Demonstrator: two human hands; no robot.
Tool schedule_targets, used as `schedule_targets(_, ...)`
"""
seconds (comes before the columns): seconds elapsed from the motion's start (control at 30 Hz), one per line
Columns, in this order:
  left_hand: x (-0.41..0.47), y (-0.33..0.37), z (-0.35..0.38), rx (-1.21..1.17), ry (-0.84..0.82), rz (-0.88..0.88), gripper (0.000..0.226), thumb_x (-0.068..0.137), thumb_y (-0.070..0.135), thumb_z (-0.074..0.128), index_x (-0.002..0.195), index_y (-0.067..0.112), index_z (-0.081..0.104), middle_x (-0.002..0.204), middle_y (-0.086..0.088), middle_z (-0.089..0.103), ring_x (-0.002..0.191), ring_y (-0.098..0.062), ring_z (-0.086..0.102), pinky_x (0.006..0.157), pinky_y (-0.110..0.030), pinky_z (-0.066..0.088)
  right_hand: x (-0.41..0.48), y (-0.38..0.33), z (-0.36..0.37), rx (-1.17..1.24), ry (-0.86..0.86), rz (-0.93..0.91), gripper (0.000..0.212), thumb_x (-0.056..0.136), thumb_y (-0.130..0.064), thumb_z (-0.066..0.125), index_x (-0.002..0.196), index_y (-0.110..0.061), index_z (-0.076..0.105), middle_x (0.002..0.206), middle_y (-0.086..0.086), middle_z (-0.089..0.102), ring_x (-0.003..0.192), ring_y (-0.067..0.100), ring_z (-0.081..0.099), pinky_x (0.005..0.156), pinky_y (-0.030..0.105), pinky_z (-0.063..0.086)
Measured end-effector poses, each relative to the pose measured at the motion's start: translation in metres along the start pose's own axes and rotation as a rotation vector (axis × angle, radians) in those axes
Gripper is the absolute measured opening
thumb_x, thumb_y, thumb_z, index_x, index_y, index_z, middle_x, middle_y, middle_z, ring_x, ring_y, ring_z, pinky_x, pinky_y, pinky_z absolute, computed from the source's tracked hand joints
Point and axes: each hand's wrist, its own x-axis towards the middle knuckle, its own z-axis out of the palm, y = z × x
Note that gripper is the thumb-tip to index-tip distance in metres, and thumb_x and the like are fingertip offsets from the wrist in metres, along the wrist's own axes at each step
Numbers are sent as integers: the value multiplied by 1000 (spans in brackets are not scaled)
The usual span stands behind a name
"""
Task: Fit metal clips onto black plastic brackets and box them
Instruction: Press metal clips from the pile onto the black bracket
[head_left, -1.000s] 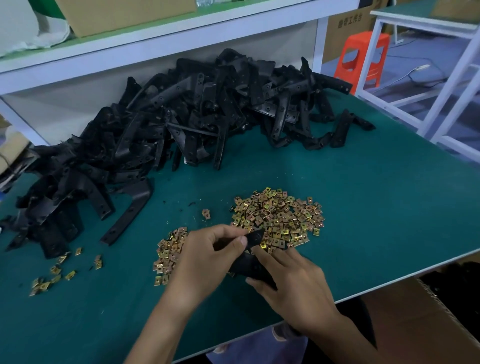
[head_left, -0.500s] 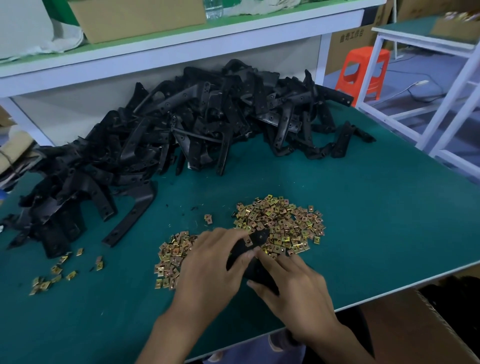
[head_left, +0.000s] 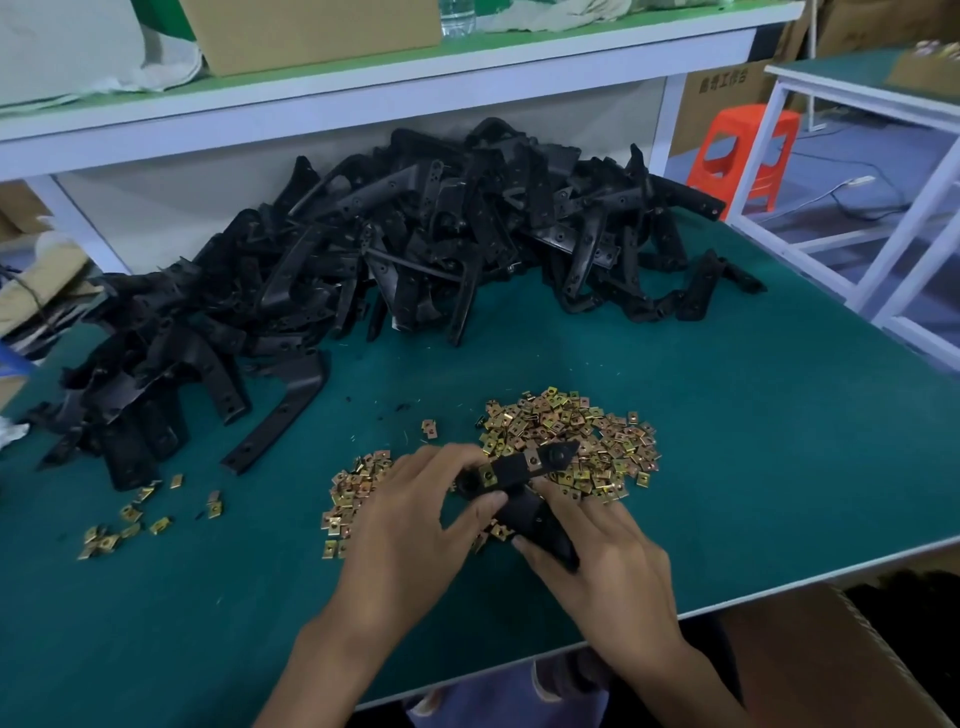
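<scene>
Left grip (head_left: 415, 519) pinches one end of bracket (head_left: 519, 475); right grip (head_left: 608, 566) curls round its lower arm. Bracket sits over near edge of clip pile (head_left: 571, 431), two clips look seated. Likely light, stiff plastic: hold by arms, off the clip slots. Bracket heap (head_left: 389, 249) behind pile.

Green table (head_left: 753, 441) carries a bracket heap (head_left: 395, 249) at back; clip piles (head_left: 576, 431) nearer; stray clips (head_left: 130, 519) left.
</scene>
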Motion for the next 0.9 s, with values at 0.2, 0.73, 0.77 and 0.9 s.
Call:
schedule_targets(0.2, 8, 2, -1, -107, -7, -16, 21, 90, 55, 60, 108, 44, 56, 98, 26, 62, 89, -1, 58, 72, -20, 45, -5, 3, -6, 113, 7, 29, 59, 81, -48, 80, 132, -28, 60, 99, -12, 68, 90, 11, 56, 63, 22, 41)
schedule_targets(0.73, -13, 61, 84, -307, -367, 140, 47, 84, 49, 60, 127, 63, 49, 111, 29, 63, 97, 9, 61, 77, -2, 41, -177, 88, -107, 183, 316, 888, 54, 82, -38, 81, 128, -48, 54, 120, -26, 62, 108, -1, 58, 83, 2, 40)
schedule_targets(0.77, -15, 60, 86, -303, -376, 132, 47, 84, 48, 61, 127, 63, 49, 110, 29, 63, 96, 9, 62, 77, -2, 42, -181, 99, -115, 186, 353, 945, 56, 83, -37, 80, 129, -50, 49, 118, -22, 62, 109, 3, 60, 82, 5, 41)
schedule_targets(0.9, -24, 45, 81, -266, -357, 84, 43, 85, 52, 58, 125, 62, 51, 110, 29, 64, 95, 7, 63, 76, -11, 48, -183, 151, -156, 106, 317, 1143, 93, 83, -37, 81, 156, -22, 26, 147, 10, 51, 133, 34, 51, 102, 42, 46)
